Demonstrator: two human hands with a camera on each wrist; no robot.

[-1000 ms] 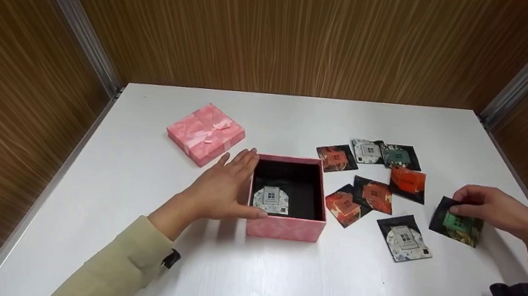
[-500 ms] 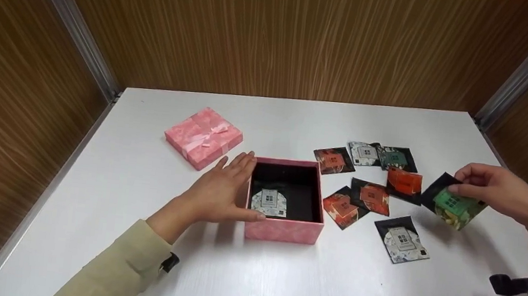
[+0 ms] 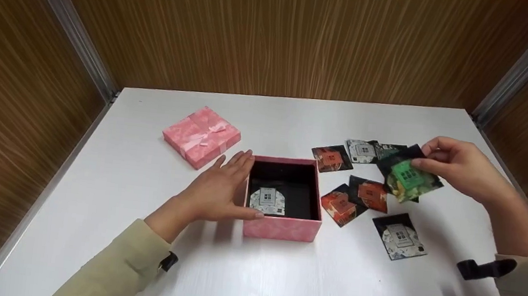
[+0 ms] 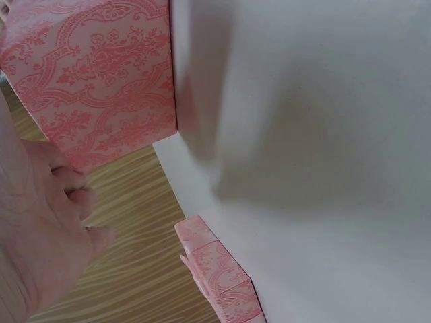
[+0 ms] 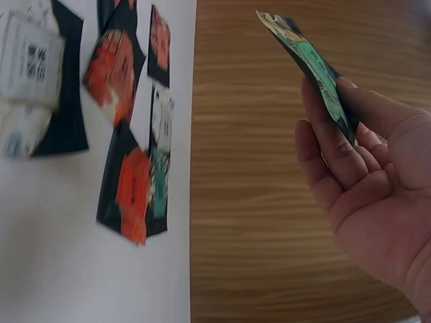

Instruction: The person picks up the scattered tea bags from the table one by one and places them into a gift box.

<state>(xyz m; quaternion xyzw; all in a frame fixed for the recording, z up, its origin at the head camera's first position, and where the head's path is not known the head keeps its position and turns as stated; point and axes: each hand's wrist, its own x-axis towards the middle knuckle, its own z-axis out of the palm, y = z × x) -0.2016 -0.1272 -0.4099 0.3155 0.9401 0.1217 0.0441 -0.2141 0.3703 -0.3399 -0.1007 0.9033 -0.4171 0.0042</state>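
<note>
Head view: the pink box [image 3: 281, 229] stands uncovered on the white counter [image 3: 269, 281]; its bow-topped lid [image 3: 202, 136] lies apart, farther back and to the left. One silver-and-white packet [image 3: 268, 201] lies inside, toward the box's near left corner. Left hand [image 3: 220, 190] set along the box's left side, fingers extended and grasping nothing, thumb at the near rim. Right hand [image 3: 463, 166] pinches a green packet [image 3: 408, 175] by its edge. Loose packets [image 3: 369, 194] lie right of the box, some overlapping (one almost hidden behind the green one). Progress, as judged: early; one packet boxed, one in hand, the rest outside, lid off.

Left wrist view: patterned box wall beside the left hand; fingertip contact cannot be told from here. Lid lower down, apart from the box.

Right wrist view: green packet tilted, nearly edge-on, grasped between thumb and fingers, raised off the counter and not yet at the box
</note>
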